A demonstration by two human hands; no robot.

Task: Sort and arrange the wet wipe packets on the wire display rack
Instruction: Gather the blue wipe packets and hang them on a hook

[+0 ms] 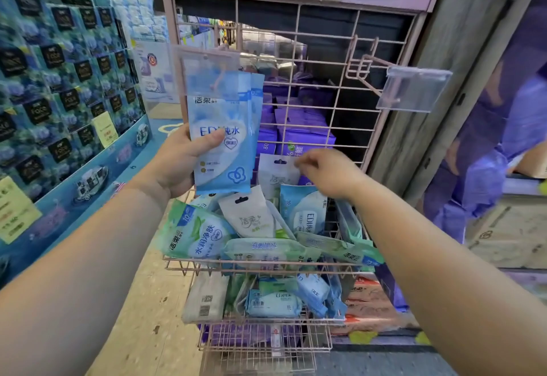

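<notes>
Sorting soft wipe packets on the pink wire display rack [310,85], one hand on the hook, the other in the basket.

The rack's upper basket [266,264] holds a loose jumble of packets. The left hand [177,165] grips the blue packets [222,138] hanging on the left hook, thumb across the front. The right hand [328,172], fingers curled, pinches the top edge of a white packet [273,175] standing at the basket's back. These look light, limp and slick; the stiffer sealed top by the hang hole seems the best hold.
</notes>
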